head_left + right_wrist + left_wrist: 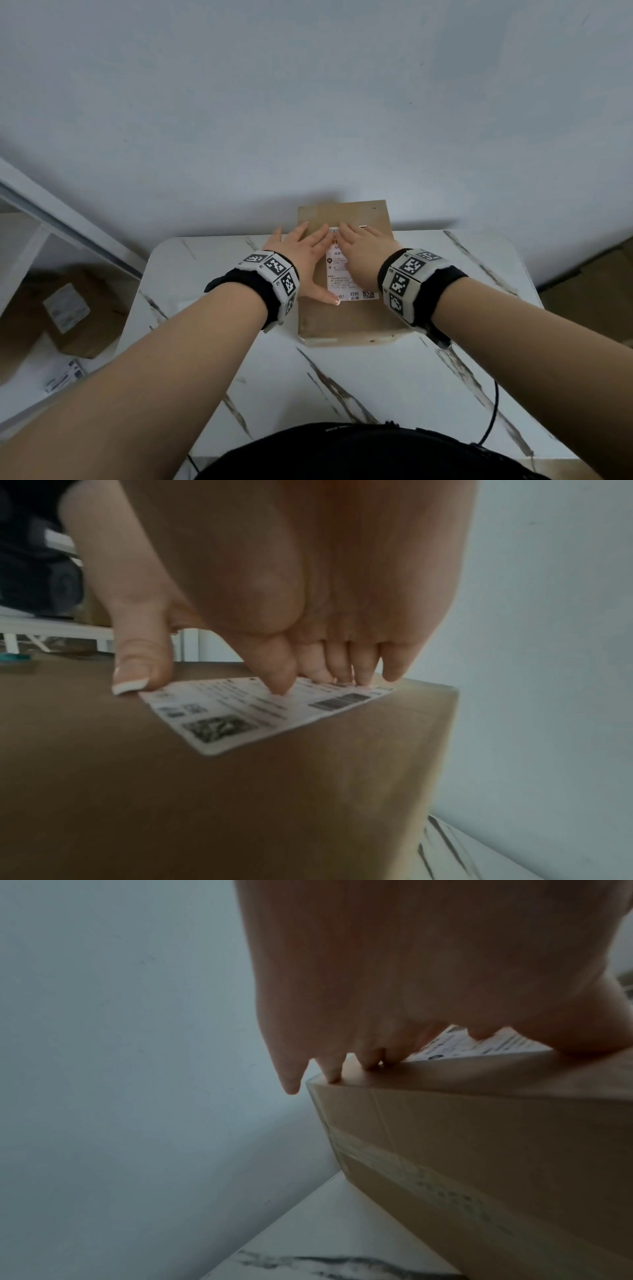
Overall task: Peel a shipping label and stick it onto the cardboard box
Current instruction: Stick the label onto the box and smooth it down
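Head view: one box (346, 318) stands on the worktop (359, 387) near the wall, and one label (342, 274) lies flat on its top. The left hand (301, 253) and right hand (363, 253) both rest on it with fingers straight, flattened and gripping nothing. Peeling looks done and the label placed; what seems left is smoothing it down and lifting the hands away. A second carton (78, 311) sits on a shelf to the left.

Left wrist view: the fingertips (332, 1077) press the box top by its far edge, with a strip of label just beside them.

Right wrist view: four fingers (281, 680) press down on the label's far part, while the thumb (140, 666) touches its near corner. The near edge looks possibly not fully stuck, though blur makes this uncertain. Count: two hands, one label, one box on the worktop.
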